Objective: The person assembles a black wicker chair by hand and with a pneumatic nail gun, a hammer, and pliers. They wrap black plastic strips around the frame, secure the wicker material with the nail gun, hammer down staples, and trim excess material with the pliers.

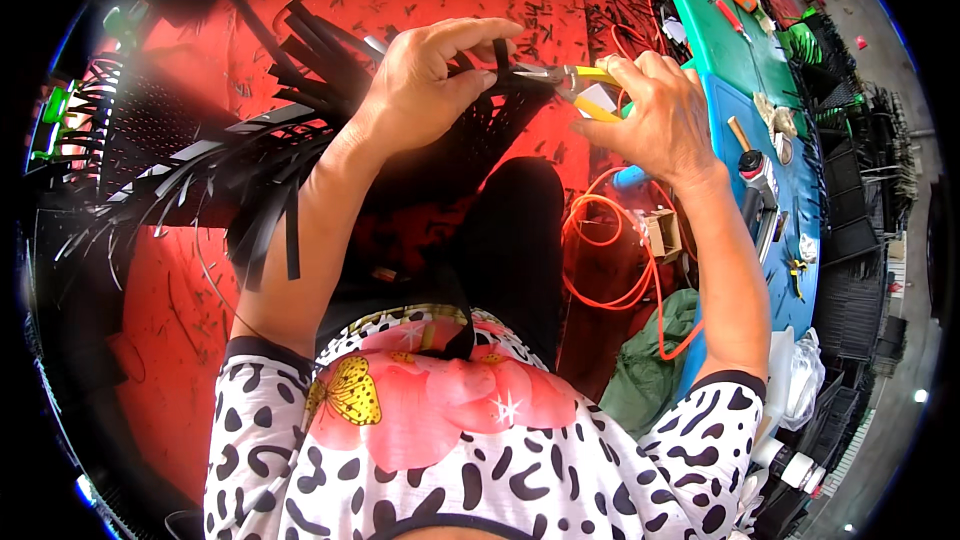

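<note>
I record a red surface (440,0) beyond my right hand (660,115), a green tabletop (735,70) ahead-right of it, a blue tabletop (785,315) nearer, grey floor (880,15) farther right.

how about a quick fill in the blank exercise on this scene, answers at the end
The right hand's grip is on pliers with ____ handles.
At the left hand's grip is a strip coloured ____.
The orange hose lies to the person's ____.
Beyond the blue tabletop, the farther tabletop is ____.

Missing words: yellow; black; right; green.
</note>
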{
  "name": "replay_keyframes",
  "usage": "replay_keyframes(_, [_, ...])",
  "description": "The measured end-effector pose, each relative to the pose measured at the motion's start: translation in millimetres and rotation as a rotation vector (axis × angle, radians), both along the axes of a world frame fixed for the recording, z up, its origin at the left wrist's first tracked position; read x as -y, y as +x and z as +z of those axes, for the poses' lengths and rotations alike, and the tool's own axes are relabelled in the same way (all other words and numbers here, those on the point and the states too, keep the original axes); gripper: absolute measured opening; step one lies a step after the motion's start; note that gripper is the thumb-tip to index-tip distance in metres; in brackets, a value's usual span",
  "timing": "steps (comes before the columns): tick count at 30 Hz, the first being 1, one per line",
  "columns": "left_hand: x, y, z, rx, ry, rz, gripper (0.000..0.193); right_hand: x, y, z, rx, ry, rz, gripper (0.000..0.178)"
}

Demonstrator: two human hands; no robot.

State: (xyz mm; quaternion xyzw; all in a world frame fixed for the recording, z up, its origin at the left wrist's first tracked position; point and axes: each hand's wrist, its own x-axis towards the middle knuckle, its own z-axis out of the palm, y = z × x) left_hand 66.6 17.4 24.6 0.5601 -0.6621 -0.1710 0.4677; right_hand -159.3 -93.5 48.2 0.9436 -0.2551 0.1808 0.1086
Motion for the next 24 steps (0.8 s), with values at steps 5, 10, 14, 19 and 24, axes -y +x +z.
replay_keyframes(5, [-2, 0, 0, -0.008, 0.015, -0.007, 0.046, 1, 10, 13, -0.079, -0.030, 0.058, 0.055])
replay_keyframes(10, [-3, -1, 3, -0.022, 0.042, -0.005, 0.045, 7, 19, 24, -0.171, -0.124, 0.107, 0.046])
replay_keyframes(14, [3, 3, 0, -0.114, -0.028, -0.118, 0.041, 12, 11, 10, -0.112, -0.083, 0.104, 0.042])
replay_keyframes(19, [-3, 18, -2, -0.344, -0.071, -0.260, 0.049, 12, -53, -12, 0.244, 0.342, -0.257, 0.047])
replay_keyframes(24, [5, 14, -10, -0.573, -0.096, -0.319, 0.062, 32, -273, -39, -0.086, 0.355, -1.131, 0.070])
